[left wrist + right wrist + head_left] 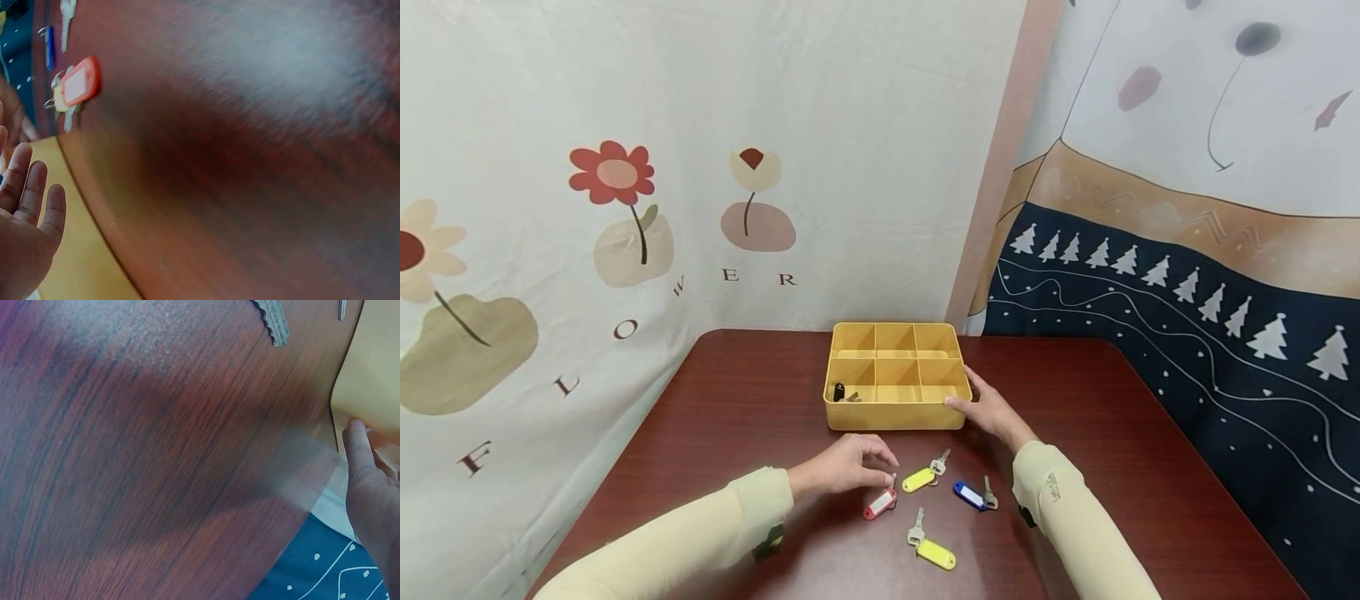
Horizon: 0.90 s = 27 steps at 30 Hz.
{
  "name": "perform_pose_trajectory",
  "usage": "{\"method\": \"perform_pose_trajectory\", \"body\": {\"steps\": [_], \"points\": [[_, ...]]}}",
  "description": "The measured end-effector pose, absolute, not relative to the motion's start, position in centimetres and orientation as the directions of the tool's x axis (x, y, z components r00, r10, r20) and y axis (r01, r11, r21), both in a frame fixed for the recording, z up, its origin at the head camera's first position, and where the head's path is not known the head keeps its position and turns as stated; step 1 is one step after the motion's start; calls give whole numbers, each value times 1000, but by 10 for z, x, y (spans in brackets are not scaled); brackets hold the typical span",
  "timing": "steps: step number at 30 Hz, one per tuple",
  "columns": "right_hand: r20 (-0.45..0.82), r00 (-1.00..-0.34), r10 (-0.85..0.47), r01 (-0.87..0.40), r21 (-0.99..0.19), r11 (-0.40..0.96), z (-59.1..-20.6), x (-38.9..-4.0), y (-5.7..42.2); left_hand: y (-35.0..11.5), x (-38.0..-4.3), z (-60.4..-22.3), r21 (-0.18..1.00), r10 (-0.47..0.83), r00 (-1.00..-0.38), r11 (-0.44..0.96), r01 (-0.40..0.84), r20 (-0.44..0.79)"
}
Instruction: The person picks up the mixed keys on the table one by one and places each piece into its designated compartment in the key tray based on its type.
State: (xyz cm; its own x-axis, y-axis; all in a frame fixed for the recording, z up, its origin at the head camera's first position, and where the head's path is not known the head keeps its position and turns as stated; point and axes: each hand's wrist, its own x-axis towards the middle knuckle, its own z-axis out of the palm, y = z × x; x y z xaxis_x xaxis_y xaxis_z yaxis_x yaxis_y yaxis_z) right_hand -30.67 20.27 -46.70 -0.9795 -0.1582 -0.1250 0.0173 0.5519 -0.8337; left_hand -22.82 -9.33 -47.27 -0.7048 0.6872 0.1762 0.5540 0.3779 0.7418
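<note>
The head view shows the left hand (847, 463) with fingers loosely bent, thumb and forefinger apart beside a silver key with a red plastic tag (880, 503); whether they touch cannot be told. The left wrist view adds that hand's extended outer fingers (32, 190). The right hand (992, 410) grips the front right corner of a yellow six-compartment box (895, 416), its thumb at the rim; the right wrist view shows a serrated key blade (273, 322) close up. Only the head view shows small black-and-metal pieces (841, 392) in the front left compartment. Two yellow-tagged keys (918, 479) (936, 554) and a blue-tagged key (970, 496) lie nearby on a reddish-brown wood-grain table (745, 392). Behind hang a pale flower-printed cloth (865, 150) and a navy tree-patterned cloth (1112, 308).
</note>
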Motion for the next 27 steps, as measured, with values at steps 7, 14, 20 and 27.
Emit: {"method": "perform_pose_trajectory", "body": {"steps": [7, 14, 20, 27], "points": [[-126, -979, -161, 15, -829, 559, -467, -306, 203, -91, -222, -485, 765, 723, -684, 385, 517, 99], [-137, -979, -152, 29, -827, 561, -467, -305, 203, -91, -221, -493, 710, 744, -661, 412, 570, 99], [-125, -980, -158, 14, -825, 566, -466, -305, 203, -89, -222, -494, 670, 754, -650, 432, 603, 99], [-127, -980, -155, 18, -827, 562, -466, -304, 202, -88, -223, -495, 554, 788, -596, 430, 713, 155]]}}
